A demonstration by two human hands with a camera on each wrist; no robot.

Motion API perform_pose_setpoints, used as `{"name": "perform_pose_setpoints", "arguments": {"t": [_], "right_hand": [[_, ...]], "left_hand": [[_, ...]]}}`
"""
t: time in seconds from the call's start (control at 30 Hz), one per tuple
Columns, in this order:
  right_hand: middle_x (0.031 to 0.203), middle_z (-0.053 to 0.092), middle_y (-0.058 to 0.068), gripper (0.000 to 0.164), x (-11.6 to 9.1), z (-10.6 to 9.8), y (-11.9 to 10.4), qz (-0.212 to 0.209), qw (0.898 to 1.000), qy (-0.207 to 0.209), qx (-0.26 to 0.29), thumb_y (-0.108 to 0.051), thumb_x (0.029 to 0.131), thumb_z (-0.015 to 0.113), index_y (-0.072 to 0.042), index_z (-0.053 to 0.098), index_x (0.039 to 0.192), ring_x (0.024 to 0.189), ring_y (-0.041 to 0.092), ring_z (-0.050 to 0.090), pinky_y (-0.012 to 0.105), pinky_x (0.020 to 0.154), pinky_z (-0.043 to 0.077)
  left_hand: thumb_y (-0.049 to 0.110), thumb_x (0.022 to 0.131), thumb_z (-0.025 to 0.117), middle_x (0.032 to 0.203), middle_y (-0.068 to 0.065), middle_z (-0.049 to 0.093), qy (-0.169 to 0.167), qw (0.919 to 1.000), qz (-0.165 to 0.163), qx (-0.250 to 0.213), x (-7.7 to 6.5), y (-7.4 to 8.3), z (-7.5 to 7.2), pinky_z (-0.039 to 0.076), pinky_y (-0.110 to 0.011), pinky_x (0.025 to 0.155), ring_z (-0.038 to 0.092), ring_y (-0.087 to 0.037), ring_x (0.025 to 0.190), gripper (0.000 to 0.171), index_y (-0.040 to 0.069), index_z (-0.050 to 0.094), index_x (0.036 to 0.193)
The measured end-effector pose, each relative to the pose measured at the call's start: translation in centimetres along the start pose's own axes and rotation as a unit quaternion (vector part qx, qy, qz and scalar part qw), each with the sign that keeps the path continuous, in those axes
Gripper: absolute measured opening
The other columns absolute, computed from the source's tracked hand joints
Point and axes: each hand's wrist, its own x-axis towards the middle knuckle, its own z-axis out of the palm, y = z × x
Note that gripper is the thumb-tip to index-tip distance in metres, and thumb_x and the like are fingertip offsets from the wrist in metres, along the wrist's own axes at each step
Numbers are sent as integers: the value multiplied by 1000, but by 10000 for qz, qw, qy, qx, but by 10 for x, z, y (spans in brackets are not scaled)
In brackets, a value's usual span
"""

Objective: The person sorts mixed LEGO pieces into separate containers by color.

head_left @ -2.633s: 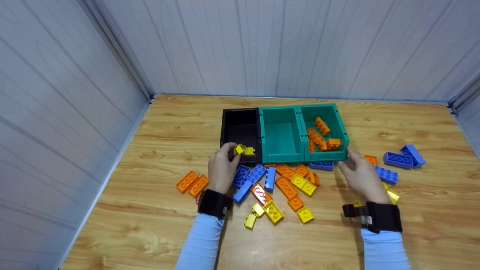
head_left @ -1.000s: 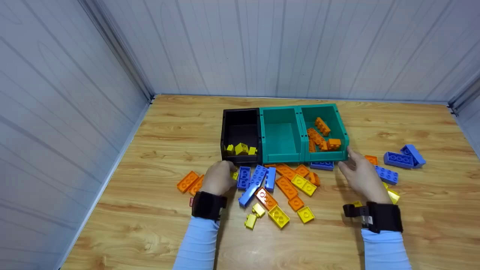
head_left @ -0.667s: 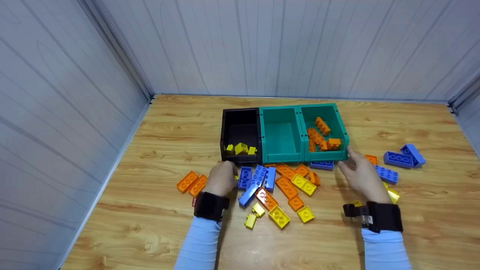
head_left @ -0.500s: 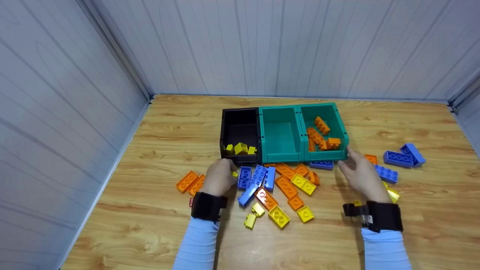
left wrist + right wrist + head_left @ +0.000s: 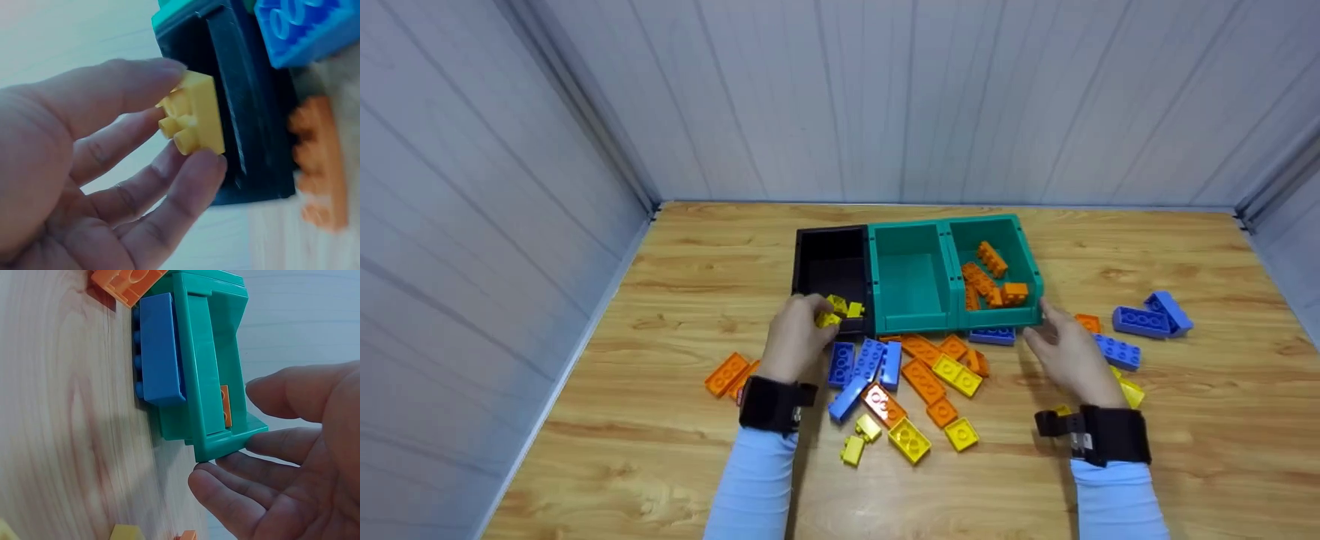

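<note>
My left hand (image 5: 795,337) pinches a yellow toy brick (image 5: 205,109) between thumb and fingers, right at the front lip of the black bin (image 5: 831,271). Behind that brick, more yellow bricks (image 5: 855,309) lie inside the bin. The studs of the pinched brick face the palm in the left wrist view. My right hand (image 5: 1072,356) touches the front right corner of the right green bin (image 5: 997,320) with its fingertips, its fingers relaxed and the thumb apart. Several orange bricks (image 5: 992,259) lie in this bin. The middle green bin (image 5: 911,277) joins the other two in a row.
Loose blue bricks (image 5: 870,358), orange bricks (image 5: 924,380) and yellow bricks (image 5: 958,375) are scattered in front of the bins. Two orange bricks (image 5: 727,373) lie left of my left wrist. More blue bricks (image 5: 1141,321) lie to the right. Pale panels (image 5: 855,97) wall the table.
My left hand released yellow bricks into the black bin, came down to the table in front, and has risen to the bin's lip with another yellow brick. The right hand stays at its corner.
</note>
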Motion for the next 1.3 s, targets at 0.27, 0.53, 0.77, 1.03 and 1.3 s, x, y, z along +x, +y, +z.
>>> {"name": "perform_pose_setpoints", "arguments": {"t": [0.27,0.53,0.77,1.03,1.3], "right_hand": [[153,30,30,69,0,1,0,83,10000,35,25,-27,105,49,-3,11,158,133,44,40,57,106,35],[153,29,31,69,0,0,1,23,10000,77,-44,-26,105,50,-1,12,157,133,46,40,58,107,34],[154,27,31,69,0,1,2,-3,10000,68,-24,-27,105,50,-1,13,157,134,46,38,59,107,33],[146,38,32,68,0,1,3,-104,9999,45,-26,-25,105,49,2,13,156,129,46,44,58,104,37],[146,39,32,69,0,0,2,-24,10000,22,61,-25,105,49,0,10,157,129,45,45,57,103,39]], "left_hand": [[7,86,76,107,-16,69,-372,9988,-111,302,54,21,-8,53,-39,82,64,-29,92,25,-2,70,109],[8,90,72,113,-19,68,-553,9970,-205,504,79,31,3,52,-42,88,64,-34,102,24,-3,70,112],[6,89,73,109,-17,70,-306,9983,-105,479,74,21,9,51,-43,90,65,-34,102,22,-2,72,110],[6,87,73,99,-15,70,-14,9999,-137,48,39,11,-2,51,-41,83,65,-29,92,20,-2,71,105],[8,85,77,108,-9,70,-1202,9892,821,-146,-22,38,6,53,-37,84,65,-25,98,27,5,72,111]]}}
